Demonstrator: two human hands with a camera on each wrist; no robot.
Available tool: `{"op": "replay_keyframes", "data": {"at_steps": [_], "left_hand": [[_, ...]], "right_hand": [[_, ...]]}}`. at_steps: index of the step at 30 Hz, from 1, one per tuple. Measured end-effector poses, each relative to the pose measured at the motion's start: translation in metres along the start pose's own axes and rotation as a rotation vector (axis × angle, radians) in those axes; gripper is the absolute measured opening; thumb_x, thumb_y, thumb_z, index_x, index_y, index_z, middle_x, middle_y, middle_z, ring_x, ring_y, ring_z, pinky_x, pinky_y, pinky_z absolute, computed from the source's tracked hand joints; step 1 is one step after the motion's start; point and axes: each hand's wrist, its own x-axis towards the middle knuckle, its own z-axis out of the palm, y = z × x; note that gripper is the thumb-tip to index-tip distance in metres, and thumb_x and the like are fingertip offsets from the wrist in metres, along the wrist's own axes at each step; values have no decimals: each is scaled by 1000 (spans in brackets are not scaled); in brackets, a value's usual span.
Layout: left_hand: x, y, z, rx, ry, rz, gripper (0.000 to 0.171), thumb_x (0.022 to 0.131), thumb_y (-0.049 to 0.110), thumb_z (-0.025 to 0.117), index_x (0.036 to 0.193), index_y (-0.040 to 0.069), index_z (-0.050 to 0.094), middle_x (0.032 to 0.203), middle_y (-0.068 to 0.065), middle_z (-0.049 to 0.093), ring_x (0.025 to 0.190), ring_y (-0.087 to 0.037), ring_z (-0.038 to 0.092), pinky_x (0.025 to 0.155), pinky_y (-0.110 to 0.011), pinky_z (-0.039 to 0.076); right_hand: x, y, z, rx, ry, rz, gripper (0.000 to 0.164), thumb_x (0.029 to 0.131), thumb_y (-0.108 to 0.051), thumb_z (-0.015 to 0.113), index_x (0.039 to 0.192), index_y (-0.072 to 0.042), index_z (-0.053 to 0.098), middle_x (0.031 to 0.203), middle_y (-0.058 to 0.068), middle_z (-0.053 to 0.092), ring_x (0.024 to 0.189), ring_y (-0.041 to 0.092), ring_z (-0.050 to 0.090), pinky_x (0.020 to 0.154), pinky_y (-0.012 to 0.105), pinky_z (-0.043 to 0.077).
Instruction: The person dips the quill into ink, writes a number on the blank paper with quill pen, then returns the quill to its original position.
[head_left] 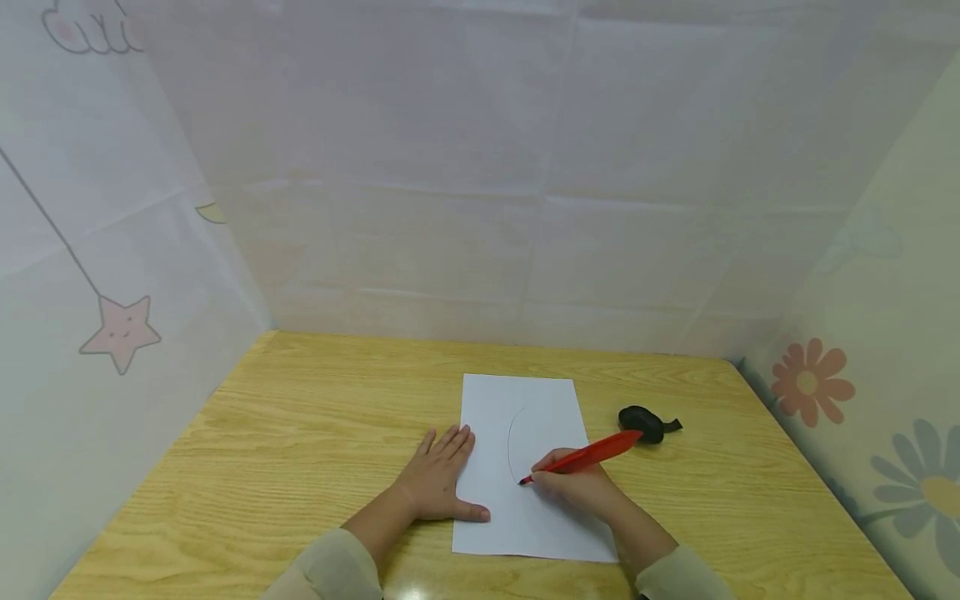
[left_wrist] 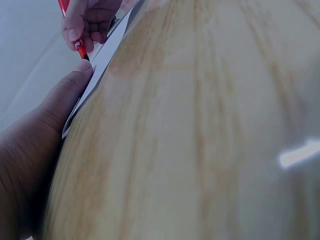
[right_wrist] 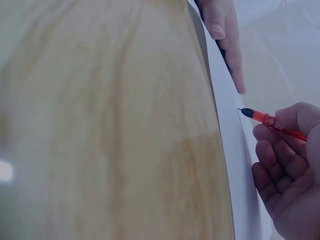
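A white sheet of paper [head_left: 487,533] lies on the wooden table, with a thin curved line drawn down its middle. My right hand [head_left: 581,487] pinches a red pen with a feather-like top [head_left: 600,451], its dark tip at the line's lower end. In the right wrist view, thumb and fingers hold the pen [right_wrist: 270,121] near its black tip. My left hand [head_left: 438,479] lies flat across the sheet's left edge, fingers straight and thumb on the paper. The left wrist view shows mainly its thumb [left_wrist: 67,92], with the right hand [left_wrist: 92,20] beyond.
A black rounded object with a short tail [head_left: 642,423] sits on the table [head_left: 300,433] right of the paper; its kind is unclear. Pale cloth walls [head_left: 480,208] with printed flowers and a star enclose the table at the back and sides.
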Motion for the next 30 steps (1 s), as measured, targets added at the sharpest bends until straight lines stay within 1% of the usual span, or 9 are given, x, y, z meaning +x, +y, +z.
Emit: {"op": "replay_keyframes", "data": {"at_steps": [4,17,23,30], "left_hand": [[1,0,1,-3,-4,-9,121,72,87,52,158,10,15,166,-5,9,155,-22,5,124,-52,3],[1,-1,3,26,13,-5,122,71,88,51,158,10,17,166,-5,11,155,-22,8,124,-52,7],[1,-1,2,16,7,-7,122,71,88,51,158,10,16,166,-5,10,155,-22,6,124,-52,5],[0,0,0,10,4,-1,121,72,87,53,158,10,16,166,-5,10,155,-23,6,124,-53,5]], "right_hand": [[-2,0,-1,-11,-9,-9,20,84,-21,76,97,-6,73,82,1,68,74,16,54,67,28,45],[-3,4,-4,-12,-32,-21,19,84,-19,75,97,-5,73,83,1,69,73,16,54,66,28,46],[-5,4,-5,-32,-36,-8,19,84,-19,75,98,-6,72,85,2,69,74,17,54,67,28,46],[-7,3,-8,-33,-58,-25,19,85,-18,74,98,-5,72,84,1,69,74,16,55,67,28,47]]}}
